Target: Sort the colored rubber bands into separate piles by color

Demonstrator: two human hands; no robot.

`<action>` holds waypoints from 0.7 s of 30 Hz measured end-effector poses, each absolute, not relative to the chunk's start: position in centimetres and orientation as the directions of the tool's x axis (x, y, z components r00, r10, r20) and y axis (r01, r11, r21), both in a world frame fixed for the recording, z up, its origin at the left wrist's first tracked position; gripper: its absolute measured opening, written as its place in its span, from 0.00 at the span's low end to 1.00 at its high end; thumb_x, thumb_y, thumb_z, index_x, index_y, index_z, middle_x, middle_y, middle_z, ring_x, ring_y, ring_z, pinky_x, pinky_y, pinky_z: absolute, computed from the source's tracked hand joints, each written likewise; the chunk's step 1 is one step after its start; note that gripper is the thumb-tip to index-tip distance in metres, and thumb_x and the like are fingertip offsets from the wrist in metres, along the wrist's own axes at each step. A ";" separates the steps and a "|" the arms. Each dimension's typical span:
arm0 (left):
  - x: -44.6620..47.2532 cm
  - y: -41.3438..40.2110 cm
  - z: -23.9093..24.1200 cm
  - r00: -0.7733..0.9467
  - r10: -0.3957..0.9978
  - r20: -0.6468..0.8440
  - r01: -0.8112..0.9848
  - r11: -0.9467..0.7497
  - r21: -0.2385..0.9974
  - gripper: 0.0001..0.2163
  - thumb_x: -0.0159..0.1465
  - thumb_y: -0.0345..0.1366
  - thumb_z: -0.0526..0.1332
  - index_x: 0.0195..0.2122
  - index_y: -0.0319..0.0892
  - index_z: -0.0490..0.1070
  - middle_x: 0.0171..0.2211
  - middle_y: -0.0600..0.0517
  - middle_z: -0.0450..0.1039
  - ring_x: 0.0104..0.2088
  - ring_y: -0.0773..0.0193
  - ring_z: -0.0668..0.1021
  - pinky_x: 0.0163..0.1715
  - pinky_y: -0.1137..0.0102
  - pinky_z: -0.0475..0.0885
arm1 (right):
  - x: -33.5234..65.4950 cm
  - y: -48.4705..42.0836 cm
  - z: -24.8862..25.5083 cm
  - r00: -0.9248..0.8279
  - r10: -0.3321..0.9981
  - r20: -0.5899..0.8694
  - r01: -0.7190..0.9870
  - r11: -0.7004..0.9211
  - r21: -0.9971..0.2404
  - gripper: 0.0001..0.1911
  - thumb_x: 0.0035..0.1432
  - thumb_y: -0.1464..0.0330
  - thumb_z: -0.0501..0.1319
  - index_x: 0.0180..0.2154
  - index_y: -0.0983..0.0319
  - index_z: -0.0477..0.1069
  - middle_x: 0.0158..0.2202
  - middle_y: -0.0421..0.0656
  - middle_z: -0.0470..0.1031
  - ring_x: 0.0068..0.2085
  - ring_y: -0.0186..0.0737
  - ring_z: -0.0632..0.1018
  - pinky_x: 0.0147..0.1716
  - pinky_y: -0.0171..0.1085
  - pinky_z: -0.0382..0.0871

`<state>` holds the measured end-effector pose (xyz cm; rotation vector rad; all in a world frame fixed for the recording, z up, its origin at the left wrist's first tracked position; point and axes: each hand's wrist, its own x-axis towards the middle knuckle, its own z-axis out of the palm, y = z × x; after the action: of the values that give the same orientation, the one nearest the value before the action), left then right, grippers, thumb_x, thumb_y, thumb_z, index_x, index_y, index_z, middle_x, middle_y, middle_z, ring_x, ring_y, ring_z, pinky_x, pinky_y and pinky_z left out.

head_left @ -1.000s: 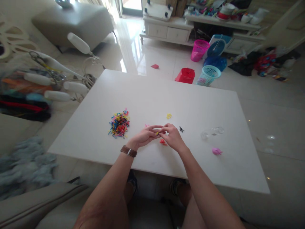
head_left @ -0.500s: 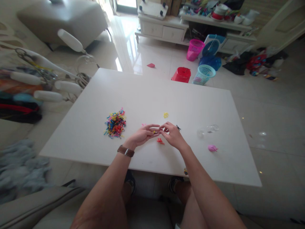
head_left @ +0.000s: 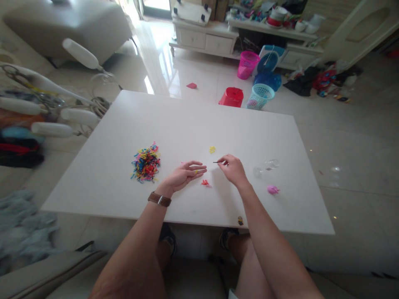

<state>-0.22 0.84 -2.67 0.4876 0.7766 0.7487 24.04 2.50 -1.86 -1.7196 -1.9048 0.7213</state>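
Observation:
My left hand (head_left: pixel 185 175) is held palm up over the table, fingers stretched out, with a small yellow clip-like piece (head_left: pixel 196 171) lying in its fingers. A short gap to the right, my right hand (head_left: pixel 233 169) pinches a thin black clip-like piece (head_left: pixel 215 162) between thumb and fingertips. Below the hands lie several red pieces (head_left: pixel 205 183); beyond them is a small yellow group (head_left: pixel 212 149). A bit of pink (head_left: pixel 182 162) shows behind my left hand. Further left is a heap of multicoloured clip-like pieces (head_left: pixel 146 164). Their exact kind is too small to tell.
On the white table (head_left: pixel 174 120) a clear bottle (head_left: pixel 270 165) lies to the right, near a pink object (head_left: pixel 273 189). A small yellow-and-dark figure (head_left: pixel 240 220) is at the front edge. Baskets, including a light blue one (head_left: pixel 260 96), stand beyond the far edge.
My right hand has drawn away from my left fingers, and the black piece now shows in its pinch. My left hand keeps the yellow piece. The whole view has shifted slightly.

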 end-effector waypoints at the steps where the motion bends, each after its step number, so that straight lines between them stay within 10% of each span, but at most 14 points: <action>1: -0.2 0.9 -2.5 0.467 0.757 -0.457 -0.416 0.644 0.642 0.15 0.58 0.17 0.61 0.45 0.37 0.74 0.53 0.39 0.79 0.57 0.53 0.79 0.68 0.56 0.61 | 25.1 2.8 -2.3 0.004 1.000 -0.024 0.788 -0.018 -0.616 0.06 0.60 0.71 0.64 0.34 0.58 0.80 0.37 0.42 0.80 0.34 0.37 0.77 0.39 0.36 0.68; 13: 0.2 1.8 -2.2 0.399 0.774 -0.491 -0.505 0.633 0.587 0.13 0.62 0.24 0.58 0.47 0.33 0.76 0.52 0.35 0.79 0.55 0.51 0.80 0.64 0.56 0.68 | 29.0 3.6 -5.4 0.241 0.951 -0.193 0.864 -0.301 -0.404 0.08 0.59 0.63 0.65 0.37 0.56 0.82 0.37 0.44 0.83 0.37 0.42 0.80 0.35 0.36 0.68; 21: 0.6 1.9 -2.5 0.371 0.774 -0.513 -0.604 0.621 0.500 0.13 0.68 0.31 0.55 0.44 0.31 0.79 0.53 0.35 0.78 0.56 0.52 0.79 0.60 0.62 0.71 | 23.7 3.0 -2.4 -0.039 0.996 0.083 0.605 0.089 -0.791 0.07 0.60 0.65 0.65 0.36 0.61 0.79 0.34 0.42 0.80 0.32 0.37 0.77 0.37 0.36 0.72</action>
<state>0.65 1.88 -2.52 0.2437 0.7903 0.8947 23.73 2.98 -2.37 -1.5872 -1.7189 0.7652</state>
